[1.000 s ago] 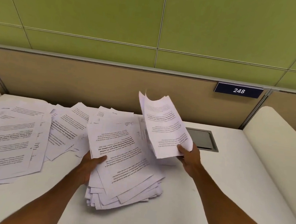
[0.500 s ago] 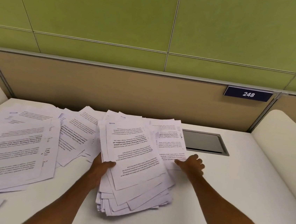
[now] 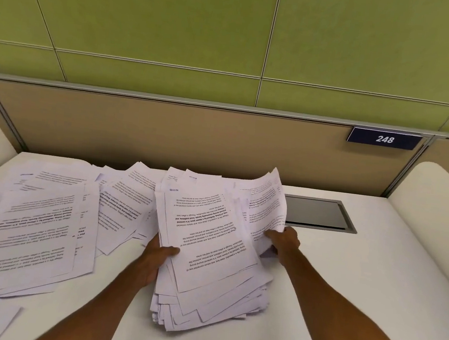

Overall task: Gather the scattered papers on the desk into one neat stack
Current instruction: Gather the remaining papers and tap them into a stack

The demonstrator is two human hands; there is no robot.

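Observation:
A thick, uneven stack of printed papers (image 3: pixel 207 273) lies in the middle of the white desk (image 3: pixel 342 306), its sheets fanned out at the front edge. My left hand (image 3: pixel 157 257) grips the stack's left edge, thumb on the top sheet. My right hand (image 3: pixel 282 241) pinches a few sheets (image 3: pixel 267 202) at the stack's right side and lifts them so they curl upward. Loose papers (image 3: pixel 37 222) cover the left part of the desk, overlapping one another, and more sheets (image 3: pixel 126 201) lie between them and the stack.
A grey cable hatch (image 3: pixel 318 213) is set into the desk behind my right hand. A beige partition with a "248" plate (image 3: pixel 384 138) runs along the back. White side panels (image 3: pixel 439 220) close the desk on both sides.
My right hand laid its sheets down beside the stack, rested open on them, and has now gripped and raised sheets at the stack's right side. The left hand stayed on the stack's left edge.

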